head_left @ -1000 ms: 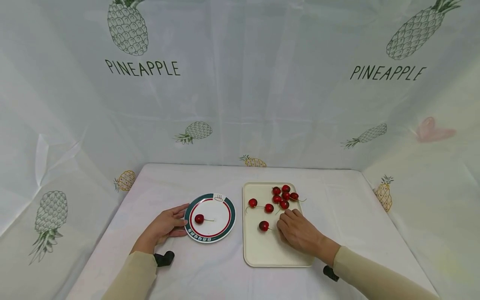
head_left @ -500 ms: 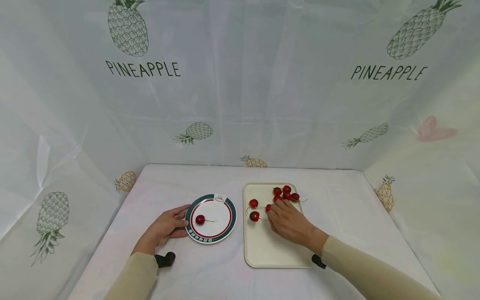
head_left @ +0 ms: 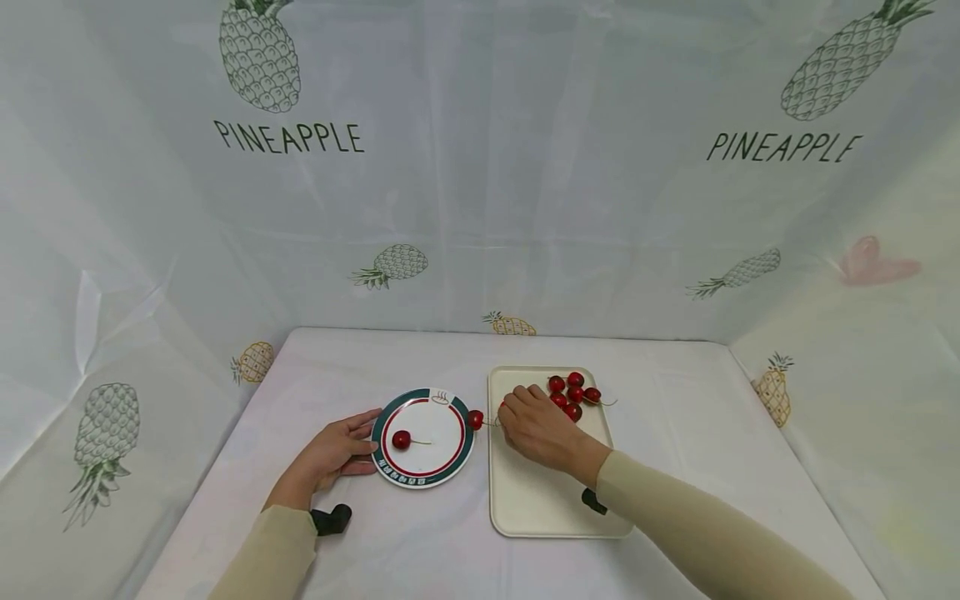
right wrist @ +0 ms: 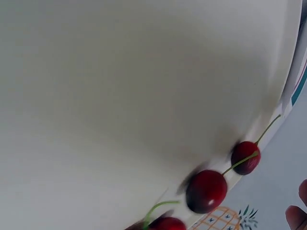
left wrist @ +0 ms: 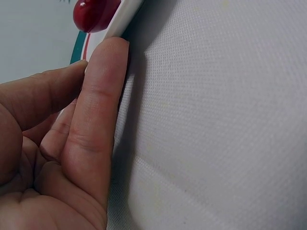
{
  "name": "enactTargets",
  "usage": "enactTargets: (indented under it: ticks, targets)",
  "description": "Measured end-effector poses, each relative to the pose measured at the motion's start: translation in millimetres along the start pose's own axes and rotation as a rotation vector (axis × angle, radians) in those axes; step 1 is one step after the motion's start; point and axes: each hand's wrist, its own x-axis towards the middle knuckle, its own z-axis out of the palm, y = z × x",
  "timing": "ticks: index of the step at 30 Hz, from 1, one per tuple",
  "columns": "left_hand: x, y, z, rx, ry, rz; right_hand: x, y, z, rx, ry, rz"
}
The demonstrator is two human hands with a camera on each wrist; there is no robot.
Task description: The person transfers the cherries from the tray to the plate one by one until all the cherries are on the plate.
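My left hand (head_left: 333, 454) grips the left rim of a round white plate (head_left: 442, 450) with a green border and a red ring. One red cherry with its stem (head_left: 401, 439) lies on this plate. My right hand (head_left: 536, 425) is over the upper left of a cream tray (head_left: 551, 508). From its fingers a cherry (head_left: 476, 419) extends leftward by the stem, at the plate's right edge. Part of another cherry shows behind that hand. In the right wrist view only fingertips (right wrist: 297, 213) appear, at the right border; the left wrist view shows the left finger (left wrist: 98, 96) against the plate.
Several cherries (head_left: 575, 393) cluster at the tray's upper right, one stem reaching past the rim. White cloth (head_left: 420, 550) covers the table, and a pineapple-print curtain (head_left: 510, 208) surrounds it. Black wrist mounts (head_left: 331, 519) stick out by both hands.
My right hand has moved left and slightly up across the tray, carrying a cherry by its stem from the tray to the plate's edge. The left hand keeps its grip on the plate.
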Motion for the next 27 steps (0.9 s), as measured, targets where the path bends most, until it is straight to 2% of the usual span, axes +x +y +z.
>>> enactTargets:
  ticks: [9,16,27]
  targets:
    - [0.4,-0.3,1.0,-0.008,0.032,-0.006,49,-23,4,-0.055,-0.082,-0.008]
    - [-2.3,0.0,0.8,-0.025,-0.01,0.012,81,-42,8,-0.13,-0.149,-0.017]
    - [-5.2,2.5,2.8,-0.026,-0.001,0.01,106,-61,19,-0.117,-0.164,-0.017]
